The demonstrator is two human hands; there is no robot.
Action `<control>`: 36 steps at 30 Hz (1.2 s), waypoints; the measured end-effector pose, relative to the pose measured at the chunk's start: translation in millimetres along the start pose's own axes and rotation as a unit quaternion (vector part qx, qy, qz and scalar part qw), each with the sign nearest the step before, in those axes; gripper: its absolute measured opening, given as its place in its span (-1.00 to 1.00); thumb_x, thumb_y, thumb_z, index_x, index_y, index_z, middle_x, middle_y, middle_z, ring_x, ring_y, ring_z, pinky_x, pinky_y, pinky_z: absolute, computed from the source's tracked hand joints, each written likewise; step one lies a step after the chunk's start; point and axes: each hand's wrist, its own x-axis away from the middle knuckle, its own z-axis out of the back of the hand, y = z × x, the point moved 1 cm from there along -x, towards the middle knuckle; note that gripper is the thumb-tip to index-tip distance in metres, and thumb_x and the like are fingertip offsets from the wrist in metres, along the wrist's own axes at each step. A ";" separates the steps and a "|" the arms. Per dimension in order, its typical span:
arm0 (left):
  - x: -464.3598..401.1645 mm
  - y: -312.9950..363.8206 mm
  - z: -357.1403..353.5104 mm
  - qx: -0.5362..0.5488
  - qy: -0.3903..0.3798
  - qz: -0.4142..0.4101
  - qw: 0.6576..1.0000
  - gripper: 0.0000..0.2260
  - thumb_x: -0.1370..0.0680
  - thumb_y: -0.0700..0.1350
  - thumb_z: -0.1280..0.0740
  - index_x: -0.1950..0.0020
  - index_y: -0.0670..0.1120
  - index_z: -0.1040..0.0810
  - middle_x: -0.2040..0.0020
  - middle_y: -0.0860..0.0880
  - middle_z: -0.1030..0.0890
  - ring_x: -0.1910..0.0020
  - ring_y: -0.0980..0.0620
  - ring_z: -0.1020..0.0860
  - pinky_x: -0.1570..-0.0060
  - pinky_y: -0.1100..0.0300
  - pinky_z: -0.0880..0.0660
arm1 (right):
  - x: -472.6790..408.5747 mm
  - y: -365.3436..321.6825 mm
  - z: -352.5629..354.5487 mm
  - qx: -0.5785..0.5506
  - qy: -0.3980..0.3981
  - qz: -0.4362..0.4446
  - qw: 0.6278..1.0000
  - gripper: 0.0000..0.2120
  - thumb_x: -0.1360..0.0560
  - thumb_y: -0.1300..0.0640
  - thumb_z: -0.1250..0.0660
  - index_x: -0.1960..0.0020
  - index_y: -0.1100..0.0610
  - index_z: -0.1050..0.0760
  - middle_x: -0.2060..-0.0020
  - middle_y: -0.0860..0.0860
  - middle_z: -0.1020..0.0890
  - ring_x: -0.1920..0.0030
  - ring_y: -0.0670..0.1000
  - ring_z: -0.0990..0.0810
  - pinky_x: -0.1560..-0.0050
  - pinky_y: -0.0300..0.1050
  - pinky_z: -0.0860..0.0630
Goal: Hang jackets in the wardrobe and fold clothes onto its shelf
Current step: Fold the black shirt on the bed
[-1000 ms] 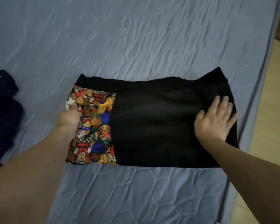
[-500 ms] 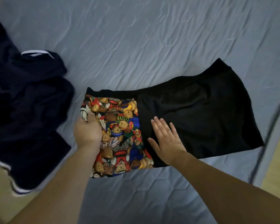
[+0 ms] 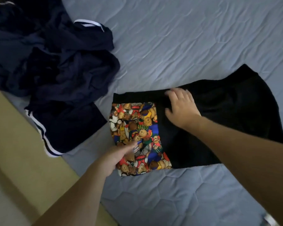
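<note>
The fingers [image 3: 178,93] of the right hand [image 3: 180,108] lie spread and fairly straight, flat on the black fabric near the upper edge of a folded garment; they grip nothing. The fingers [image 3: 129,148] of the left hand [image 3: 118,156] are loosely curled at the near left edge of the same garment, resting on its printed panel; whether they pinch the cloth or only press on it cannot be told. Both bare forearms reach in from the bottom of the view.

The black garment [image 3: 227,115] lies flat on a bed [image 3: 178,38] covered with a grey-blue quilted sheet. Its left part is a bright panel [image 3: 137,131] printed with teddy bears in red, blue, green and brown; the rest is plain black and spreads out toward the right.

Well to the left, apart from the garment, a crumpled heap of dark navy clothes [image 3: 55,70] with white stripes lies on the bed, one part hanging over the bed's left edge. Beyond that edge a tan floor [image 3: 15,152] shows.
</note>
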 end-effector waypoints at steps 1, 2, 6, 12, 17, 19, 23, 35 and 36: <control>-1.7 -1.1 -3.2 0.011 -0.002 -0.014 1.000 -0.39 -0.17 0.30 -0.58 -0.11 0.07 -0.56 0.01 0.05 -0.70 0.02 0.00 -0.66 0.00 0.07 -0.57 | -22.9 -7.4 3.1 -0.003 -0.044 0.032 0.999 -0.23 -0.46 -0.13 -0.32 -0.54 0.08 -0.07 -0.51 0.11 -0.19 -0.53 0.12 -0.09 -0.53 0.13 0.09; -3.2 0.0 -6.8 0.022 0.002 -0.026 0.999 -0.46 -0.22 0.22 -0.60 -0.10 0.04 -0.59 0.04 0.02 -0.71 0.05 -0.03 -0.68 -0.02 0.04 -0.59 | -43.9 -15.7 2.0 -0.009 -0.107 0.048 0.993 -0.07 -0.41 -0.21 -0.36 -0.57 0.03 0.09 -0.53 0.10 -0.14 -0.54 0.10 -0.04 -0.52 0.14 0.17; 0.3 13.2 -13.6 0.062 -0.021 -0.025 0.998 -0.70 -0.36 -0.04 -0.55 -0.06 -0.07 -0.65 0.11 -0.10 -0.72 0.08 -0.15 -0.68 -0.08 -0.13 -0.59 | -91.9 -46.2 -17.2 -0.022 -0.345 0.002 0.938 0.25 -0.14 -0.39 -0.50 -0.54 -0.16 0.24 -0.53 0.01 -0.18 -0.54 0.20 -0.03 -0.48 0.21 0.09; 32.0 38.5 2.5 0.053 -0.092 -0.028 0.994 -0.65 -0.36 -0.08 -0.53 -0.12 -0.05 -0.61 0.06 -0.11 -0.72 0.04 -0.16 -0.68 -0.11 -0.10 -0.56 | -102.7 -70.3 -21.8 -0.038 -0.477 -0.061 0.876 0.18 0.10 -0.44 -0.52 -0.44 -0.02 -0.34 -0.41 0.00 -0.37 -0.36 0.11 -0.40 -0.37 0.10 -0.34; 75.7 54.4 22.5 0.017 -0.141 -0.032 0.989 -0.49 -0.28 -0.06 -0.57 -0.21 -0.06 -0.60 -0.07 -0.13 -0.69 -0.09 -0.16 -0.65 -0.24 -0.12 -0.48 | -82.7 -76.3 11.3 -0.180 -0.597 -0.167 0.763 -0.43 -0.24 -0.09 -0.60 -0.16 0.16 -0.60 0.00 0.11 -0.70 0.00 0.10 -0.69 -0.13 0.02 -0.57; 97.1 67.0 25.3 -0.014 -0.156 -0.044 0.987 -0.47 -0.24 -0.04 -0.56 -0.20 -0.06 -0.62 -0.09 -0.11 -0.69 -0.11 -0.15 -0.64 -0.26 -0.11 -0.47 | -80.9 -74.2 41.6 -0.217 -0.583 -0.177 0.763 -0.52 -0.27 0.00 -0.58 -0.12 0.18 -0.62 0.00 0.13 -0.70 0.03 0.11 -0.70 -0.05 0.03 -0.61; 153.5 118.7 30.5 -0.031 -0.126 -0.100 0.986 -0.56 -0.28 -0.13 -0.55 -0.15 -0.12 -0.66 -0.06 -0.16 -0.69 -0.06 -0.17 -0.66 -0.18 -0.09 -0.52 | -86.0 -69.4 137.3 -0.328 -0.493 -0.176 0.786 -0.51 -0.24 0.13 -0.54 -0.13 0.25 -0.60 0.01 0.16 -0.70 0.05 0.13 -0.70 0.09 0.00 -0.64; 475.9 334.6 14.3 -0.296 0.243 -0.412 0.827 -0.67 -0.28 -0.14 -0.56 0.01 -0.12 -0.58 0.07 -0.10 -0.68 0.12 -0.09 -0.64 0.01 -0.07 -0.61 | -52.2 -69.1 508.9 -0.477 -0.155 0.019 0.865 -0.69 -0.42 0.41 -0.36 -0.13 0.21 -0.56 0.00 0.07 -0.71 -0.02 0.08 -0.68 0.11 -0.18 -0.60; 496.5 341.4 7.8 -0.330 0.276 -0.435 0.791 -0.72 -0.30 -0.14 -0.54 0.05 -0.11 -0.58 0.10 -0.09 -0.67 0.14 -0.08 -0.63 0.02 -0.07 -0.61 | -46.3 -69.0 527.4 -0.485 -0.129 0.028 0.864 -0.68 -0.41 0.42 -0.36 -0.14 0.21 -0.56 0.00 0.06 -0.71 -0.04 0.08 -0.67 0.09 -0.18 -0.59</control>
